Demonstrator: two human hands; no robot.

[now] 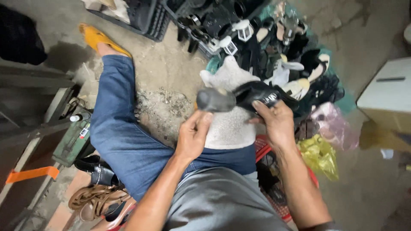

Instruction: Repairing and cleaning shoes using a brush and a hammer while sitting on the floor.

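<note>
Holding a black shoe (pixel 257 95) up over the knee, the right hand (pixel 277 124) is closed around its middle, fingers wrapped over the top. The left hand (pixel 195 133) sits just below the dark rounded heel end (pixel 215 100), fingers curled and thumb up against it, pinching or pressing there, though it's too blurry to say if anything small is held in that hand. Under the shoe there's a pale fuzzy cloth (pixel 231 124) draped over the jeans (pixel 124 137).

My take on doing this bit well: keep the right hand firm so the shoe doesn't twist, and work the heel end with short, controlled thumb pressure, keeping it over the cloth so anything that slips lands soft.

No real work surface here, it's all done on the lap. Bare concrete floor (pixel 162 72), gritty with debris. Big heap of mostly dark shoes (pixel 295 55) ahead, a black crate (pixel 150 17) beyond, a yellow plastic bag (pixel 319 156) to the right, and brown strappy sandals (pixel 96 201) at lower left by a green metal box (pixel 72 141).
</note>
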